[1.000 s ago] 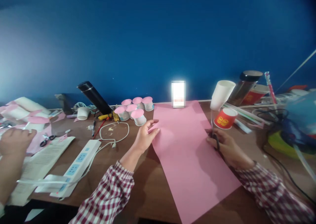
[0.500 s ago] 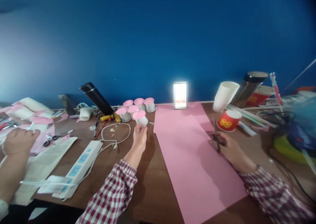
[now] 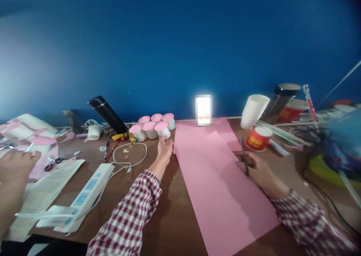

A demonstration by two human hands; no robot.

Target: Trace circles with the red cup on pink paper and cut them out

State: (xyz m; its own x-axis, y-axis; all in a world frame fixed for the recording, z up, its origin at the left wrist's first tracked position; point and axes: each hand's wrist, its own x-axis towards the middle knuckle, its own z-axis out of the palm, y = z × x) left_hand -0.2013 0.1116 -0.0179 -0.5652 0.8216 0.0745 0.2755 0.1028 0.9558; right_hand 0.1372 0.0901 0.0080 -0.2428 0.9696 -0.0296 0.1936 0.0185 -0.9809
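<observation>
Scissors [image 3: 243,159] sit clamped in my right hand [image 3: 255,168] on the uncut pink sheet [image 3: 222,188], while my left hand [image 3: 164,149] has its fingers closed on a pink-lidded cup [image 3: 163,130] beside five finished ones, so cutting looks undone.

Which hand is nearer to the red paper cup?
The right hand, holding scissors, lies just below-left of the red paper cup. The left hand is far left of it, across the pink sheet.
</observation>
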